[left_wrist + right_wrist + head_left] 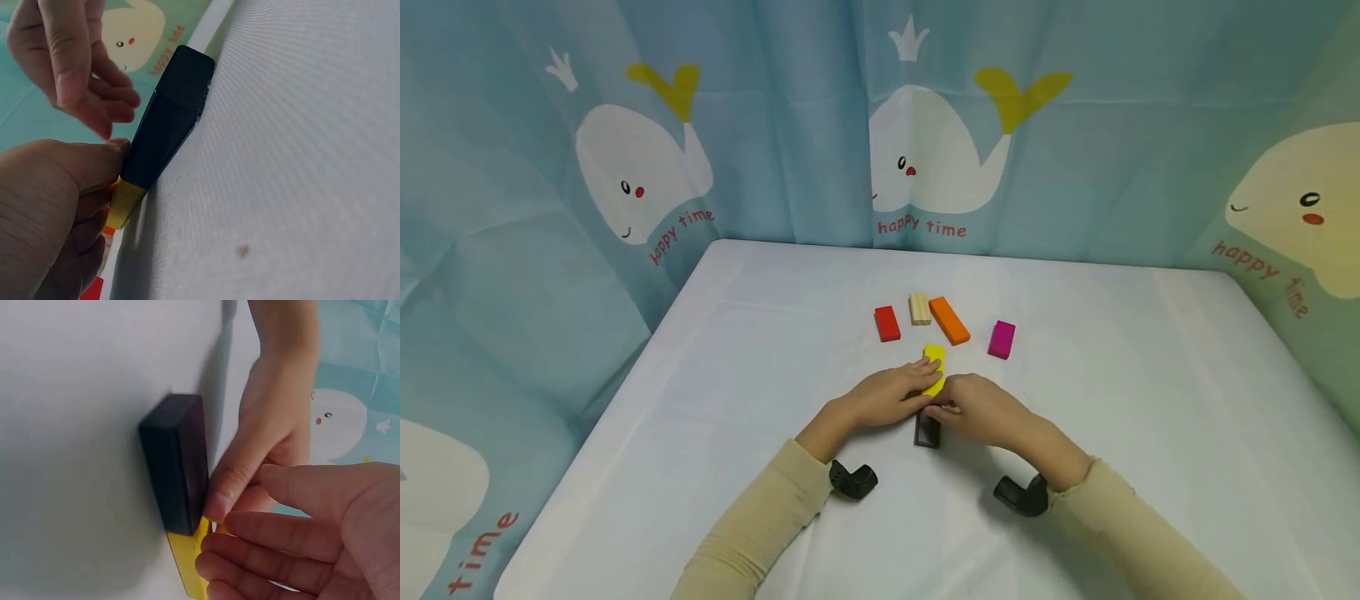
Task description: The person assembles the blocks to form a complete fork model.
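A black block (927, 432) lies flat on the white table, end to end with a yellow block (935, 353). My left hand (887, 397) lies over these two, fingers across the yellow block and thumb close to the seam. In the left wrist view, that thumb touches the black block (181, 81) near its yellow neighbour (125, 199). My right hand (988, 412) hovers on the right side of the seam with loosely bent fingers and holds nothing. From the right wrist view, its fingertips are right beside the yellow block (182, 550).
Beyond the hands lie a red block (887, 323), a pale wood block (920, 308), an orange block (950, 320) and a magenta block (1002, 340). Black wrist devices (853, 481) sit at both sleeves. A blue whale-print curtain (820, 125) hangs behind the table.
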Tool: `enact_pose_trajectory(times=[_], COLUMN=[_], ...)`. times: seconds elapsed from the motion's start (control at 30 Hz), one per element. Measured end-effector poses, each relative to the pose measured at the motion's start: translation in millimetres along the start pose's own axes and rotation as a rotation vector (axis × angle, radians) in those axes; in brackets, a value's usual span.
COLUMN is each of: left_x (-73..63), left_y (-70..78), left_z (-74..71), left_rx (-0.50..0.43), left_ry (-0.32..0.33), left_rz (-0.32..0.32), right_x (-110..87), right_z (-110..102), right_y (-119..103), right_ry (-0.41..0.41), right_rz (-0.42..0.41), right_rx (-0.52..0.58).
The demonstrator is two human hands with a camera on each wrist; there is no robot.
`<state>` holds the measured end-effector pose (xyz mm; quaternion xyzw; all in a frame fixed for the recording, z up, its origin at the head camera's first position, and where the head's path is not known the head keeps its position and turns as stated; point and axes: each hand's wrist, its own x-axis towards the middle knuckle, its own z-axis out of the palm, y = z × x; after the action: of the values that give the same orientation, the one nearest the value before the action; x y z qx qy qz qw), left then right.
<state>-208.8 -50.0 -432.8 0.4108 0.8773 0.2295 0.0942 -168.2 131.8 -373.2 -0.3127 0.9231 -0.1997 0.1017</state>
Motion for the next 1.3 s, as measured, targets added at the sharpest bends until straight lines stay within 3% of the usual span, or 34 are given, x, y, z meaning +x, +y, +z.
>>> enact_pose_trajectory(times=[0.37,0.7,1.3], left_x=[-0.1,-0.8,-0.8], left_y=[1.9,1.8,2.8], left_z=[-0.9,-0.5,-1.3], left_rx=[0.008,0.028,0.041], left_ry=[0.012,0.014,0.011], left_rz=[0.0,0.005,0.003], right_x=[13.6,22.6,36.3], right_z=[-13.7,-20.6,-21.5], right_y=[12.6,18.6,33.5], right_ry=[0.08,0.071,0.137], right_rz=[0.024,0.055,0.096], right_rx=[-0.019,-0.01,-0.02])
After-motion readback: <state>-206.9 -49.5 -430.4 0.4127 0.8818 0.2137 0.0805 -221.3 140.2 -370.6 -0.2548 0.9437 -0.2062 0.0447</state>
